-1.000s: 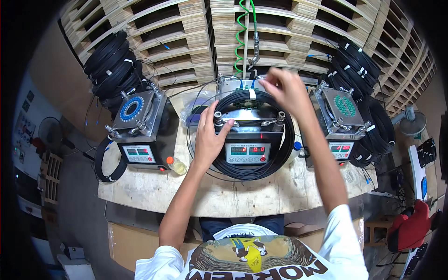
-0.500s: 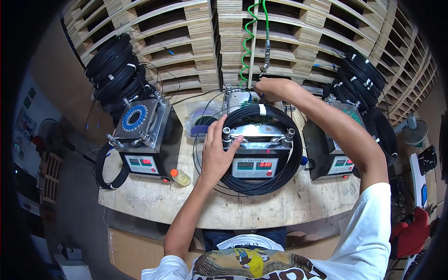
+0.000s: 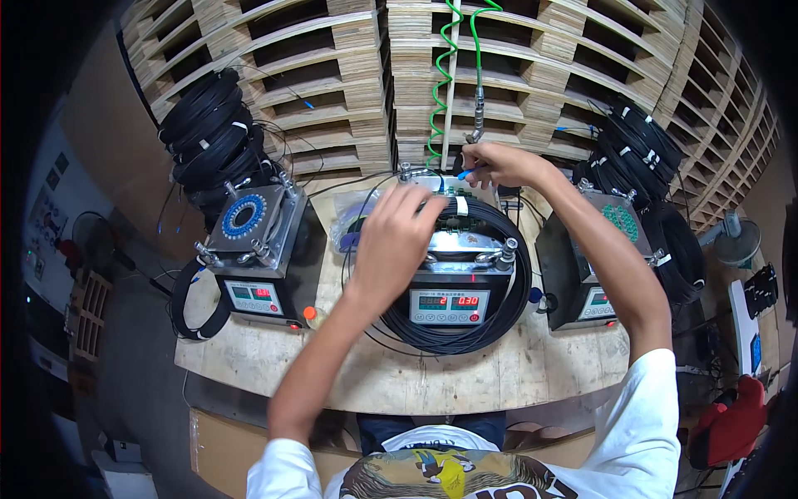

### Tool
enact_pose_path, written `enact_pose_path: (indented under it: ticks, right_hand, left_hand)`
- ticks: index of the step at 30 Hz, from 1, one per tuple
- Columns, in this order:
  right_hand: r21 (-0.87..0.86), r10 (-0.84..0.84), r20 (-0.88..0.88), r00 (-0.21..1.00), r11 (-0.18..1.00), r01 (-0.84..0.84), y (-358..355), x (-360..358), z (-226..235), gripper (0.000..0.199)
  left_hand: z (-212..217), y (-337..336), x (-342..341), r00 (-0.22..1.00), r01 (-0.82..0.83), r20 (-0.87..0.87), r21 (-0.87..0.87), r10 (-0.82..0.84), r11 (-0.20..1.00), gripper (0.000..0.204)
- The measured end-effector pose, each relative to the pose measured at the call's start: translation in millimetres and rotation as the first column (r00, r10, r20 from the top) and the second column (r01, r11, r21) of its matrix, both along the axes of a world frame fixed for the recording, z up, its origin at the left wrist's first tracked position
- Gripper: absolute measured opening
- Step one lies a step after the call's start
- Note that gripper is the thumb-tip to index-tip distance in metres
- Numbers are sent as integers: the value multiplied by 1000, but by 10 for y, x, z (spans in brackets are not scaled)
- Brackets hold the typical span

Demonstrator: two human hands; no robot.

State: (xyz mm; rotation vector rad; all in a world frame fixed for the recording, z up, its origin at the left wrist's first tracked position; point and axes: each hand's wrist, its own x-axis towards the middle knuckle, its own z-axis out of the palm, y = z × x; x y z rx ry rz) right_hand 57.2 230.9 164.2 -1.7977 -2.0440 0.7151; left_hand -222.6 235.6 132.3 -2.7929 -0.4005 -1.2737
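My right hand (image 3: 501, 164) pinches a blue cable connector (image 3: 469, 175) behind the middle polishing machine (image 3: 450, 308), just below a metal air nozzle (image 3: 478, 112). A coil of thin black cable (image 3: 522, 287) hangs around that machine, bound at the top with a white tie (image 3: 462, 205). My left hand (image 3: 391, 241) is over the coil's upper left side and the machine's left corner clamp. Its fingers are bent, a little apart and slightly blurred, with nothing seen in them. My palm and the coil hide part of the machine's top plate.
A second machine (image 3: 262, 295) with a ring of blue connectors (image 3: 243, 218) stands left, another (image 3: 598, 303) right. Black cable coils (image 3: 208, 133) are stacked behind both. An orange-capped bottle (image 3: 312, 315) stands near my left forearm. Wooden pallets (image 3: 357, 83) rise behind the table (image 3: 332, 366).
My left hand has lifted from the coil's left side and moved up and right. My right hand has shifted slightly right, and the blue connector now shows in its fingers.
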Motion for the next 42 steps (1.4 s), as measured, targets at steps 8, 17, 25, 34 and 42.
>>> enact_pose_path:
  ticks: [8, 17, 25, 34, 42]
  right_hand:
    - [181, -56, 80, 995, 983, 41, -13, 65, -335, 21]
    - [254, -79, 111, 991, 966, 48, -96, 123, -361, 26]
    - [277, -73, 36, 997, 959, 60, -75, 120, -450, 25]
    - [432, -238, -46, 970, 871, 234, -523, 14, -203, 31]
    - [484, -49, -158, 986, 867, 120, -614, -588, -82, 34]
  left_hand:
    - [260, 1215, 1092, 544, -117, -830, -225, -127, 967, 26]
    - [195, 1145, 1293, 329, 293, -944, 90, -12, 952, 22]
    - [393, 1362, 1111, 376, 178, -878, -245, -296, 953, 24]
    - [388, 1198, 354, 901, 66, -324, -557, -289, 828, 24]
    - [213, 791, 589, 903, 353, -2, -564, -429, 746, 17]
